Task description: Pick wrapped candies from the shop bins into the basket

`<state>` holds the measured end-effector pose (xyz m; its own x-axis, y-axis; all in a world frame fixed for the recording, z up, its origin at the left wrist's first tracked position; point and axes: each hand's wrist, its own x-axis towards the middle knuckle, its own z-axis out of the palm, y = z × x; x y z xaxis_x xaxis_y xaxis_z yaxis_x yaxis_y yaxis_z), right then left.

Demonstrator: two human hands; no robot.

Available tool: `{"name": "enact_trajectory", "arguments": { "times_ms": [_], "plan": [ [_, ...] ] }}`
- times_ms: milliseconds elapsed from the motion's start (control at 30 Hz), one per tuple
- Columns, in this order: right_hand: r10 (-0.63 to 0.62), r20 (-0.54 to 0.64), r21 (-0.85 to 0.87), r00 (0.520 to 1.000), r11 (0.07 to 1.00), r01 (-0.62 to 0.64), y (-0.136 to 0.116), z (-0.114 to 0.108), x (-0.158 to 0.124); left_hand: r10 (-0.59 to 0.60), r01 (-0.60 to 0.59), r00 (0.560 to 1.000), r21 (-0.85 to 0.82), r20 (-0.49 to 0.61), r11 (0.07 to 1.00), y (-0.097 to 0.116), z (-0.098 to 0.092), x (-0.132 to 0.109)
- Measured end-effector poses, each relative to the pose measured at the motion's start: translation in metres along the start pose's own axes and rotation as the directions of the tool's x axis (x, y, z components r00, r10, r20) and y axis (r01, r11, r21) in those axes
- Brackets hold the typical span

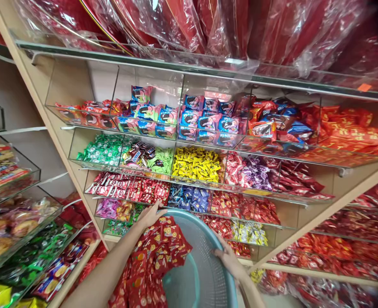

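Observation:
A large blue-green plastic basket (212, 235) with a perforated wall is held up before the shelves. Red snack packets with orange-slice prints (156, 244) are heaped along its left side, while its right side shows bare plastic. My left hand (149, 215) is closed at the basket's upper left rim, close to the shelf front; its grip is partly hidden. On the right rim, my right hand (227, 260) has its fingers curled over the edge. Just beyond my left hand lie red packets (148, 189) in a clear shelf tray.
Clear shelf trays hold yellow wrapped candies (196, 164), green candies (101, 149), blue packets (189, 198) and cookie packs (197, 119). Large red items in plastic (189, 25) fill the upper glass shelf. More stocked shelves flank both sides; a wooden upright (320, 209) stands at right.

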<state>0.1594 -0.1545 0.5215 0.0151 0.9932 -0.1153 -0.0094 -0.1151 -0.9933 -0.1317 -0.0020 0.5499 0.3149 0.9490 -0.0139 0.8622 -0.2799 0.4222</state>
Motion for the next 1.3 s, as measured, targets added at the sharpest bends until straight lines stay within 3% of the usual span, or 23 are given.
{"name": "enact_trajectory", "arguments": {
  "times_ms": [333, 467, 567, 700, 900, 967, 1033, 1100, 1200, 1300],
  "plan": [
    [0.019, 0.02, -0.015, 1.0, 1.0, -0.018, 0.002, 0.002, 0.0, -0.014, 0.017, 0.999, -0.08, 0.032, 0.997, -0.007, 0.003, -0.012],
    [0.011, -0.002, -0.023, 1.0, 1.0, -0.011, 0.004, -0.003, -0.003, 0.032, -0.03, 0.999, -0.058, 0.037, 0.998, -0.001, 0.005, -0.009],
    [0.014, -0.008, -0.04, 1.0, 0.999, -0.014, 0.004, -0.007, -0.004, 0.002, 0.002, 0.998, -0.058, 0.065, 0.998, 0.003, 0.005, -0.006],
    [-0.019, 0.011, -0.093, 1.0, 0.995, 0.02, -0.003, -0.005, 0.002, 0.004, 0.005, 0.996, -0.1, 0.087, 0.995, 0.001, 0.004, -0.002],
    [0.049, 0.095, -0.084, 0.994, 0.996, -0.041, -0.007, -0.002, 0.012, 0.01, 0.0, 0.996, -0.113, 0.09, 0.994, -0.006, 0.002, 0.001],
    [0.037, 0.058, -0.147, 0.998, 0.989, -0.028, -0.006, -0.003, 0.02, -0.002, 0.011, 0.997, -0.107, 0.081, 0.994, -0.007, 0.002, 0.0],
    [-0.067, -0.051, -0.29, 0.996, 0.956, 0.049, -0.01, -0.002, 0.035, -0.01, 0.019, 0.997, -0.106, 0.082, 0.994, -0.006, 0.002, 0.0],
    [-0.234, -0.157, -0.47, 0.959, 0.872, 0.136, -0.018, 0.003, 0.055, -0.014, 0.024, 0.996, -0.112, 0.083, 0.993, -0.006, 0.002, -0.001],
    [-0.39, -0.143, -0.681, 0.91, 0.706, 0.195, -0.036, 0.023, 0.089, -0.003, 0.012, 0.997, -0.118, 0.076, 0.993, -0.007, 0.002, -0.001],
    [-0.404, -0.095, -0.797, 0.91, 0.579, 0.174, -0.05, 0.047, 0.117, 0.017, -0.009, 0.998, -0.122, 0.064, 0.993, -0.008, 0.004, 0.0]
  ]
}}
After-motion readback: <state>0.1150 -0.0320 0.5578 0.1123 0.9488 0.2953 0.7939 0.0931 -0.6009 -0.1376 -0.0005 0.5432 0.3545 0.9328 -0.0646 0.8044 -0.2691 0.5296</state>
